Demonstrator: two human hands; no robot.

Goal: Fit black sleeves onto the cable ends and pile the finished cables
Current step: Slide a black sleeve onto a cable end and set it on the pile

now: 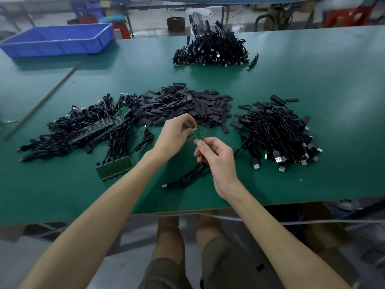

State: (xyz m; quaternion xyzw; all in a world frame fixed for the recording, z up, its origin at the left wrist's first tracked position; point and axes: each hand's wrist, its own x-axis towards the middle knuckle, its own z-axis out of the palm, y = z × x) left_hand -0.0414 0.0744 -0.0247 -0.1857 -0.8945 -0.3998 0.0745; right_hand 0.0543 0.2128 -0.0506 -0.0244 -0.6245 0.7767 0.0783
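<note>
While pinched at both ends above the near middle of the green table, keep the green board at the cable's tip steady and upright. Lower end nipped between thumb and forefinger of the right hand, remaining fingers loosely folded, with the black cable trailing from under the palm down to the tabletop and its plug lying flat near the front edge. Upper end caught in the closed fingertips of the left hand; no telling whether hiding a sleeve among those fingers as well. No black cover on this board yet, so judged as the very start of a fitting. Reach with the left to the heap of black sleeves just beyond, take one only, squeeze its mouth open, line up with the board's top edge and slide down straight, without forcing or snagging a corner. Grip firmly with the right close to the wire, off the part to be covered. Afterwards drop onto the sleeved pile at the right, well apart from the bare bundle at the left. Farther back, another cable heap and a blue bin.
</note>
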